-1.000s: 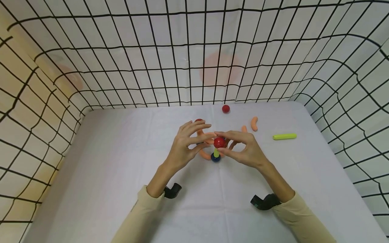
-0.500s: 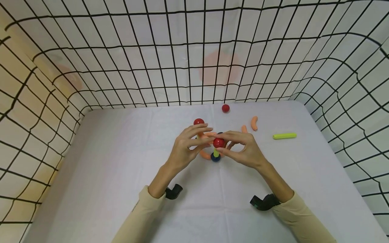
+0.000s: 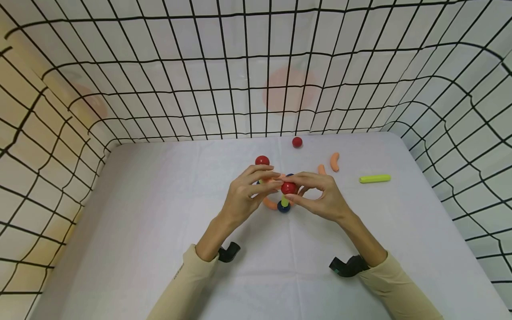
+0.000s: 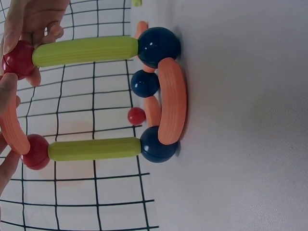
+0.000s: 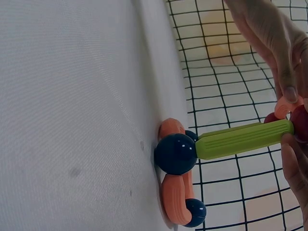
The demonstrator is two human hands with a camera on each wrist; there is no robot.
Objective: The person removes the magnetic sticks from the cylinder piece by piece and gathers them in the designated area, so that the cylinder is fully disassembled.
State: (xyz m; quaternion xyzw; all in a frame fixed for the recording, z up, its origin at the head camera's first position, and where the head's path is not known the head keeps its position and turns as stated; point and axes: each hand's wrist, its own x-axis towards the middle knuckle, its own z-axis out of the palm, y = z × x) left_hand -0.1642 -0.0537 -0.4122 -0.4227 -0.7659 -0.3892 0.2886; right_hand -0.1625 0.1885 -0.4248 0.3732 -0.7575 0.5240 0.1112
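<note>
1. Red ball [image 3: 289, 188]: it sits atop the near upright green rod [image 4: 86, 50], around the middle of the table [image 3: 140, 200], raised above the cloth.
2. The right hand [image 3: 320, 194] pinches that ball between thumb and fingers.
3. The left hand [image 3: 243, 195] pinches an orange curved rod [image 4: 13, 129] beside it. A finger covers the near join, so I cannot tell whether rod and ball touch; the other end meets the far red ball [image 4: 36, 151].
4. That far ball tops a second upright green rod [image 4: 95, 149]. A gap lies between the two uprights.
5. Their feet are two blue balls [image 4: 159, 46], joined by a lower orange curve [image 4: 172, 101] on the cloth.
6. Beyond the right hand lie two loose curves [image 3: 334, 162], one partly hidden by it; further right, well inside the side edge, a loose green rod [image 3: 374, 178].
7. A loose red ball [image 3: 297, 142] rests near the far edge, close to the wire mesh [image 3: 246, 58].
8. On the left, a broad stretch of cloth separates the left hand from the side mesh.
</note>
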